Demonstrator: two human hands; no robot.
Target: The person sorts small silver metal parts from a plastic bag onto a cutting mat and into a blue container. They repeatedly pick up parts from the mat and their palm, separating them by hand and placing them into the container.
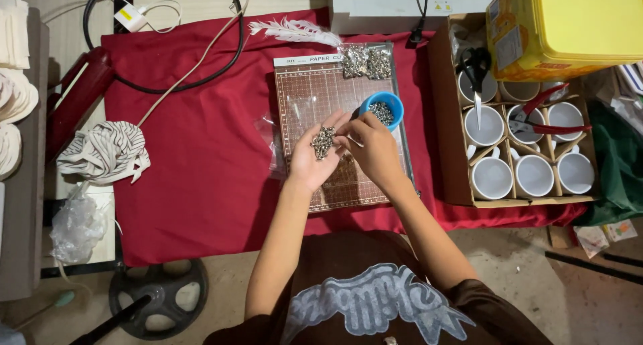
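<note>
My left hand [313,159] is held palm up over a brown gridded cutting mat [315,104], cupping a small heap of silver metal bits [323,142]. My right hand [374,147] is beside it, its fingertips pinching at the heap's edge. Just beyond the fingers stands a small blue bowl [383,108] with more silver bits inside. A clear bag of the same metal bits [366,61] lies at the mat's far edge.
A red cloth [194,157] covers the table. A cardboard box [443,117] of white mugs with scissors and red pliers stands at right, a yellow bin [569,23] behind it. A striped cloth [104,152], black cable [201,77] and white feather [295,30] lie left and behind.
</note>
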